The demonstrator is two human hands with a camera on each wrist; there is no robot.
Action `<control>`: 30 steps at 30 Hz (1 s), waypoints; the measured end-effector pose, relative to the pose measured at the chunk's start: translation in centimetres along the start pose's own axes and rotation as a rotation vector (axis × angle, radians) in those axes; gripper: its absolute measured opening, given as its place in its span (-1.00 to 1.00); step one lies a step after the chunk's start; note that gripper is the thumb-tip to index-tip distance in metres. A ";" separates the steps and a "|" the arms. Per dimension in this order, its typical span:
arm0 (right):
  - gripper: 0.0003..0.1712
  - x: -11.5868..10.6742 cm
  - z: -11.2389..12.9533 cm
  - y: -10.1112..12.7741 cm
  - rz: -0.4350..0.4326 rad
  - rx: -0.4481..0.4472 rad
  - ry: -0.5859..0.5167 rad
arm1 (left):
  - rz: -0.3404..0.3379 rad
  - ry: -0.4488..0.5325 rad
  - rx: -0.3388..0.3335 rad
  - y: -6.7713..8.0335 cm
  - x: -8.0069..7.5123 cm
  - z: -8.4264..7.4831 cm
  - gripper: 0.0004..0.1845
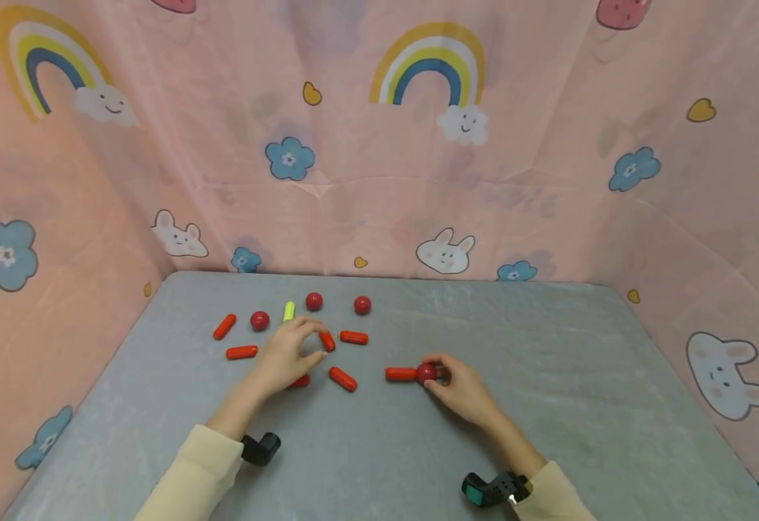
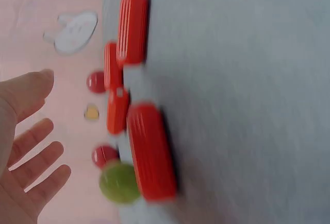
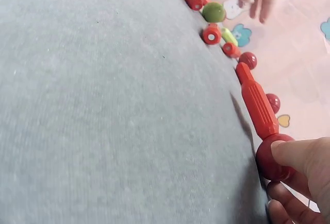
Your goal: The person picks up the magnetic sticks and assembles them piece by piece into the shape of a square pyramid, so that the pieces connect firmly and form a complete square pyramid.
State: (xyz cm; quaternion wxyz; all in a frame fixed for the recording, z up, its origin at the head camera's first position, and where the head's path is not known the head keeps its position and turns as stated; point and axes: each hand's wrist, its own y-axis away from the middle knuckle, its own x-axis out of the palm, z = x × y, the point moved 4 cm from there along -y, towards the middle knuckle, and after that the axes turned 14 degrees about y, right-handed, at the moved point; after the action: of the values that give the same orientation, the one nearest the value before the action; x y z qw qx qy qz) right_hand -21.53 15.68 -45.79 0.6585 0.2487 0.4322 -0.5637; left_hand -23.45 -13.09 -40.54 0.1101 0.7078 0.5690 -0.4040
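My right hand (image 1: 462, 391) pinches a red ball (image 3: 267, 159) between thumb and fingers. Against that ball sits the end of a ribbed red stick (image 1: 401, 374), which points left along the table. Over the scattered pieces hovers my left hand (image 1: 281, 358), fingers spread and holding nothing. Close to its fingertips in the head view lies a red stick (image 1: 328, 342), and another red stick (image 1: 299, 381) is partly covered by the hand. A green ball (image 2: 119, 182) shows in both wrist views; the left hand hides it from the head view.
Three red balls, among them one red ball (image 1: 362, 305), lie toward the back with a yellow-green stick (image 1: 289, 311). More red sticks lie around, such as one red stick (image 1: 343, 379). A patterned pink cloth (image 1: 353, 210) borders the grey table (image 1: 548, 347).
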 end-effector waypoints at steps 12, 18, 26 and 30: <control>-0.63 -0.7 -0.9 0.2 0.015 0.023 -0.004 | -0.026 0.001 -0.166 1.8 -1.5 3.7 -0.52; -0.64 -0.7 -0.8 0.2 0.007 0.027 0.009 | -0.019 -0.007 -0.173 2.2 -1.2 4.4 -0.60; -0.64 -0.5 -0.9 0.1 0.000 0.019 0.026 | -0.006 -0.033 -0.206 2.0 -1.0 4.7 -0.64; -0.64 -0.4 -1.0 0.1 -0.006 0.026 0.041 | -0.009 -0.054 -0.221 1.8 -0.9 5.0 -0.65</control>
State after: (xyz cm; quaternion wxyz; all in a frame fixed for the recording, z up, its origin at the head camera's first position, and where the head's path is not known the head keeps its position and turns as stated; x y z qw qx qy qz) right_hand -21.74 16.73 -45.99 0.6447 0.2674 0.4390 -0.5658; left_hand -24.09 -17.35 -43.71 0.2009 0.6777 0.6099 -0.3583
